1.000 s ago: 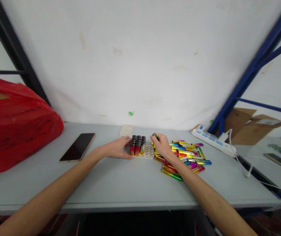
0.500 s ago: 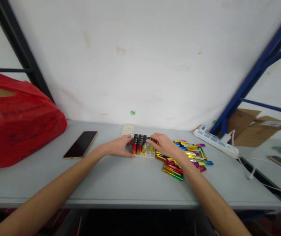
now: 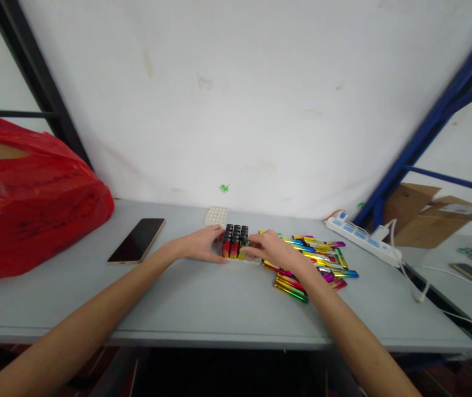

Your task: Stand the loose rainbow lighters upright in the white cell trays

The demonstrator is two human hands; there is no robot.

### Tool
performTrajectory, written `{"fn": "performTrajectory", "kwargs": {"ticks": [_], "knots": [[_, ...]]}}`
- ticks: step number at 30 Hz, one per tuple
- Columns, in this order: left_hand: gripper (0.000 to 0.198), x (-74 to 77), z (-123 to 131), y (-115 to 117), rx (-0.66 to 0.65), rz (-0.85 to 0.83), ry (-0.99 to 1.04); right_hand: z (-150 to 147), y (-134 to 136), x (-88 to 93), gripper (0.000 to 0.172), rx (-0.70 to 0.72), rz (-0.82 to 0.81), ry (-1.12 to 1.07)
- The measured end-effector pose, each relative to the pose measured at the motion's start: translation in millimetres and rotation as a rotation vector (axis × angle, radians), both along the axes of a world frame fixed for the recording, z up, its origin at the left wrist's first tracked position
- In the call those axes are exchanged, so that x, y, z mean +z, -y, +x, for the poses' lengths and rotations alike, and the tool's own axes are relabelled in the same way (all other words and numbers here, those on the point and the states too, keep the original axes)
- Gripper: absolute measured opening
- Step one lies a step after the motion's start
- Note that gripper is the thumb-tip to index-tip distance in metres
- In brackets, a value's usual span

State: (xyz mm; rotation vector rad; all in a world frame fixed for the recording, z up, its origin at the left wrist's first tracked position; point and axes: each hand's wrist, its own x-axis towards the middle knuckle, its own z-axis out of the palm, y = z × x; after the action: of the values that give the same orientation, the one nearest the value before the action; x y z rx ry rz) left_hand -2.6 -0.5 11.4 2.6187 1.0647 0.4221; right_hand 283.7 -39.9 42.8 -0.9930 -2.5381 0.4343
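Rows of black-topped lighters [image 3: 235, 248], red and gold at the front, stand upright in a white tray [image 3: 254, 261] with round sockets. My left hand [image 3: 203, 244] curves round the left end of the tray, thumb in front and fingers behind, against the outer lighters. At the other end, my right hand [image 3: 269, 247] pinches a green and gold lighter [image 3: 242, 255] beside the standing rows. Its lower end and the right part of the tray are largely hidden by my fingers. Right of the tray lies a loose pile of shiny coloured lighters [image 3: 316, 255].
Behind the tray lies another white socketed tray [image 3: 216, 215]. A phone [image 3: 137, 241] and a red plastic bag [image 3: 33, 204] are on the left. To the right are a white power strip [image 3: 362, 238] with cables and a cardboard box [image 3: 430, 218].
My right hand has moved left and slightly down, bringing the green and gold lighter against the standing rows. My left hand stays at the tray's left end. The view has shifted slightly.
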Motion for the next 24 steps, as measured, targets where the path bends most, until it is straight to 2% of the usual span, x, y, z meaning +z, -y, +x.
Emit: {"fn": "performTrajectory", "kwargs": {"ticks": [8, 11, 14, 18, 24], "knots": [[0.067, 5.8, 0.4, 4.2, -0.014, 0.002, -0.013, 4.9, 1.4, 6.9, 0.048, -0.06, -0.02, 0.097], [0.067, 7.4, 1.0, 5.3, -0.012, -0.003, -0.022, 23.2, -9.4, 10.8, 0.043, -0.105, 0.051, 0.027], [0.069, 5.4, 0.1, 3.6, -0.002, 0.002, -0.024, 48.1, -28.1, 8.4, 0.028, -0.222, 0.216, -0.044], [0.072, 2.6, -1.4, 1.4, 0.006, 0.012, -0.033, 74.2, -49.8, -1.2, 0.024, -0.331, 0.246, -0.004], [0.077, 7.6, 0.6, 5.8, 0.028, 0.004, -0.07, 79.0, -54.2, -7.4, 0.025, -0.278, 0.199, 0.048]]}}
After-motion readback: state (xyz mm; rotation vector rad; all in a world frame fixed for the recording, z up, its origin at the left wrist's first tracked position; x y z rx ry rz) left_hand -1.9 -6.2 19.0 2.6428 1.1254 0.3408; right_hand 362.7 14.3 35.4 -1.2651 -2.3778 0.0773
